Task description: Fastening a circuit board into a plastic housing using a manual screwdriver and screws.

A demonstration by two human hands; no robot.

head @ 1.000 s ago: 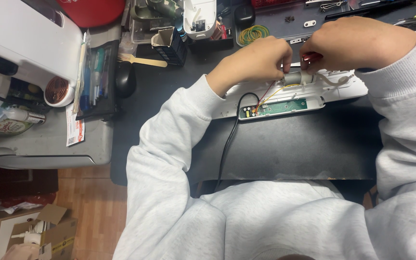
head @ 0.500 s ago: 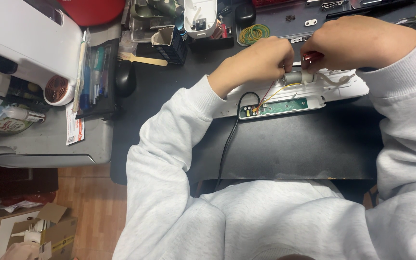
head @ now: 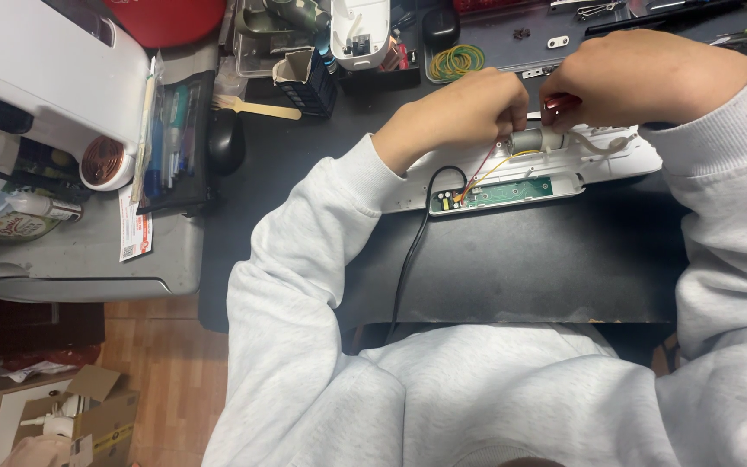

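Observation:
An opened white plastic device housing (head: 616,164) lies on the black work mat (head: 529,268), with a green circuit board (head: 512,192) at its near edge and red and yellow wires (head: 486,169) running up from the board. My left hand (head: 464,112) pinches a small grey cylindrical part (head: 531,141) at the wire ends. My right hand (head: 641,78) is closed on a red-handled tool (head: 559,103) just above that part. A black cable (head: 412,251) leaves the board toward me.
A white machine (head: 45,60) and grey case (head: 88,259) stand at the left. A black mouse (head: 226,143), wooden stick (head: 257,108), coil of yellow-green wire (head: 456,62), white part (head: 360,30) and copper wire spool (head: 105,162) lie behind. A cardboard box (head: 88,411) sits on the floor.
Both hands stay at the same spot over the housing, with only slight finger shifts. Nothing was picked up or let go.

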